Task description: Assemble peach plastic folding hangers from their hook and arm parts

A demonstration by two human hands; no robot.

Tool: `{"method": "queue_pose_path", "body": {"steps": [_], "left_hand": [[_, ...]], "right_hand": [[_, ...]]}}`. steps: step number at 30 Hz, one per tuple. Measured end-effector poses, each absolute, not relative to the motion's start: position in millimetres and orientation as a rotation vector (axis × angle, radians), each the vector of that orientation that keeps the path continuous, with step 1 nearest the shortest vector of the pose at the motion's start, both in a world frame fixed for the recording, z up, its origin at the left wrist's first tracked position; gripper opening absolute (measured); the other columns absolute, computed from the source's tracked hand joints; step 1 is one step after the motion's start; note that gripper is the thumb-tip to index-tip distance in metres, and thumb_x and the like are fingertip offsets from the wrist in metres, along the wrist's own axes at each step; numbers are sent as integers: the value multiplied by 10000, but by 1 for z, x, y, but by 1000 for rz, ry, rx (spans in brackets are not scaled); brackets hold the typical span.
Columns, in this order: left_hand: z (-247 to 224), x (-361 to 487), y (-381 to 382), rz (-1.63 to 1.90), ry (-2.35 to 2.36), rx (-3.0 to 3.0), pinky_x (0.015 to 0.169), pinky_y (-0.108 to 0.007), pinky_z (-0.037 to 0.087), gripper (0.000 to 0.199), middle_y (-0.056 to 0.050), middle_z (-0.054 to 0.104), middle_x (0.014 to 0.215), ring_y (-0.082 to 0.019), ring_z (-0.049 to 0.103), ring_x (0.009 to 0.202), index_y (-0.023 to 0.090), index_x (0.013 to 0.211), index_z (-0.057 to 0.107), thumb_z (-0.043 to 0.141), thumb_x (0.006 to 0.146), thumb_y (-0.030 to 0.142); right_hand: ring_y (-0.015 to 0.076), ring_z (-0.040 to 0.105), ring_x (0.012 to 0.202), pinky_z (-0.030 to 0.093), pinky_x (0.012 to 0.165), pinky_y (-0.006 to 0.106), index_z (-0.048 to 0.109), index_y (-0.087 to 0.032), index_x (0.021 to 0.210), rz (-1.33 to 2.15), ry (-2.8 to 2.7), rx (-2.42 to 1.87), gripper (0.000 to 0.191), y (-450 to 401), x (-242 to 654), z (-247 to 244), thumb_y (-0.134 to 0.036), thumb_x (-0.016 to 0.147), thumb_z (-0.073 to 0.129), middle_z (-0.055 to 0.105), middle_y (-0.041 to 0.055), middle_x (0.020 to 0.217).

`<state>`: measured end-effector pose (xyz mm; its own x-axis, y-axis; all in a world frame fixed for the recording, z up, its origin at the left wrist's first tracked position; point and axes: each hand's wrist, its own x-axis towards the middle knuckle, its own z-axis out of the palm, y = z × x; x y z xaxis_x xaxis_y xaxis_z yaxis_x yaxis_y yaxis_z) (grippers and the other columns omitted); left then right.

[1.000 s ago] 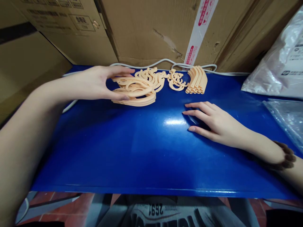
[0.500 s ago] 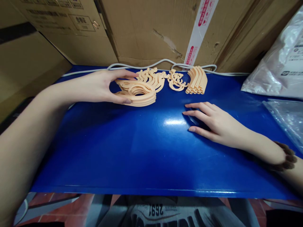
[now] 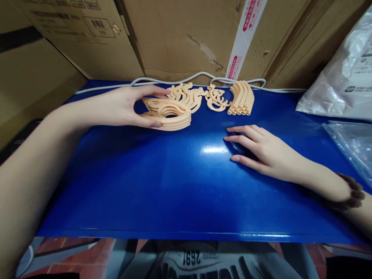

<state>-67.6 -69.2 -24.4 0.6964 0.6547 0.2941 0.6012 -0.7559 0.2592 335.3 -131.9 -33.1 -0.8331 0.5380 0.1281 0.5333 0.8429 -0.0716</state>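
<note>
My left hand [image 3: 128, 105] has its thumb and fingers around the left end of a stack of cream-coloured curved plastic pieces [image 3: 176, 123]. Behind that stack lie more wavy cream pieces [image 3: 192, 97]. To their right is a small group of hooked cream pieces [image 3: 216, 99], and beside it a bundle of curved cream tubes [image 3: 241, 99]. My right hand [image 3: 261, 149] rests on the blue table [image 3: 174, 186], right of centre, fingers apart and holding nothing.
Cardboard boxes [image 3: 186, 42] stand along the back and left. A white cable [image 3: 200, 74] runs along the table's rear edge. At the right are a white plastic bag [image 3: 334, 85] and a clear plastic sheet [image 3: 351, 143].
</note>
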Motion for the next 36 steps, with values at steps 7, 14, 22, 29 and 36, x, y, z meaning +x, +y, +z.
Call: {"method": "queue_pose_path", "body": {"steps": [7,14,22,29,36], "left_hand": [[-25,-68,-68,491,1111,2747,937,-423,539,768,-33,592,1369,-231,590,1043,216,1422,475,763,768,497],[-18,-60,-77,442,1225,2608,1011,-463,495,786,-57,567,1398,-252,573,1103,189,1414,482,739,758,537],[-7,-47,-96,351,1416,2497,1090,-440,423,742,21,508,1457,-237,534,1242,296,1435,432,665,790,579],[-13,-52,-90,364,1393,2561,1081,-473,434,796,0,505,1455,-247,540,1231,273,1454,403,633,791,651],[-14,-53,-90,370,1380,2596,1081,-416,444,860,-31,509,1448,-230,546,1222,210,1466,394,617,791,693]], "right_hand": [[290,521,1220,423,1022,460,547,-174,1339,53,-2879,-839,469,-132,335,-33,-450,962,503,514,156,1403],[281,509,1242,420,1031,446,544,-165,1338,21,-2882,-828,464,-133,335,-33,-446,972,491,512,151,1406],[277,514,1234,424,1027,444,545,-163,1334,5,-2881,-817,463,-132,335,-34,-449,974,490,515,149,1401],[276,514,1232,424,1027,444,540,-168,1341,12,-2883,-831,469,-133,336,-34,-453,973,488,513,147,1404],[282,516,1233,425,1026,449,543,-170,1340,13,-2882,-829,468,-132,335,-34,-454,971,490,512,150,1407]]}}
